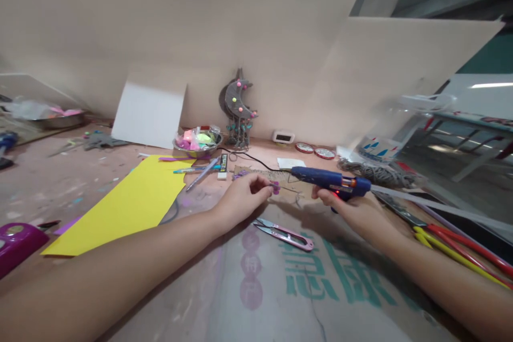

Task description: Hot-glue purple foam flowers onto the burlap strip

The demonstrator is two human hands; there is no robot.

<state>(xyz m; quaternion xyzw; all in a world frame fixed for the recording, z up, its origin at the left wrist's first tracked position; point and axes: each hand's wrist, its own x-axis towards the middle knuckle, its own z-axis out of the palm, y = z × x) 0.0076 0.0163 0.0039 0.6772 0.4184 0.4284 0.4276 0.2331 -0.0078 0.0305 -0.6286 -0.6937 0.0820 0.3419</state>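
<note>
**Gun and flower held close above the worktop (96,171)**

Left hand (249,192): grip clamped, thumb against finger, on a small purple flower (276,187). Only its edge is pinched, presumably to leave the rest exposed and the fingers out of the glue. A thin stem extends rightward from it; attachment unclear.

Right hand (355,211): grip closed around the glue gun (324,177), nozzle leftward and near the flower. Red light on; probably powered. Glue stick (433,206) trails from the rear, likely kept clear of the forearm for free feeding.

Snips (286,235) lie just below the hands, judged within easy reach. Yellow sheet (128,203) is left of them. Moon ornament (239,100) is upright at the back, apparently parked out of the way.
</note>
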